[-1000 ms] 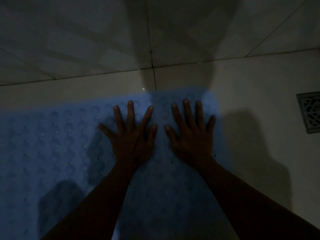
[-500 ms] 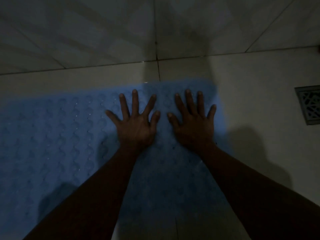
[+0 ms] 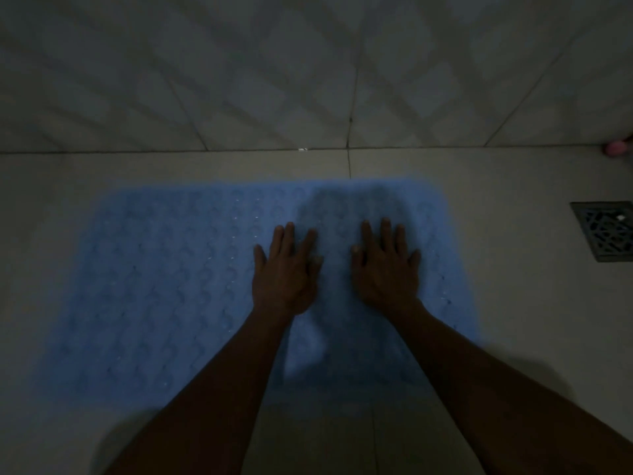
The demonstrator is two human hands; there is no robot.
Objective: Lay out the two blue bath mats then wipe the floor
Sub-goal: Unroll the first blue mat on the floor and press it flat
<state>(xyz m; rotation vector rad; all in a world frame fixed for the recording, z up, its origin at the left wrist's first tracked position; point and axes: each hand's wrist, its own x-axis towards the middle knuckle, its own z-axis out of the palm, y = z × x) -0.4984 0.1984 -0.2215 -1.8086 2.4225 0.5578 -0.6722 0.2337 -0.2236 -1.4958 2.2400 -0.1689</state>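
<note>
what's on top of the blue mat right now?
Both hands lie flat on the blue mat, fingers straight: left hand, right hand. Nothing else shows on it. The mat covers the floor tiles beneath, and the forearms hide its near edge.

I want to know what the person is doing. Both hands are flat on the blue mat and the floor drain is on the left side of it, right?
Not quite. The floor drain is on the right side of the blue mat, as the head view shows. The rest holds: the left hand and the right hand are both flat on the mat.
</note>
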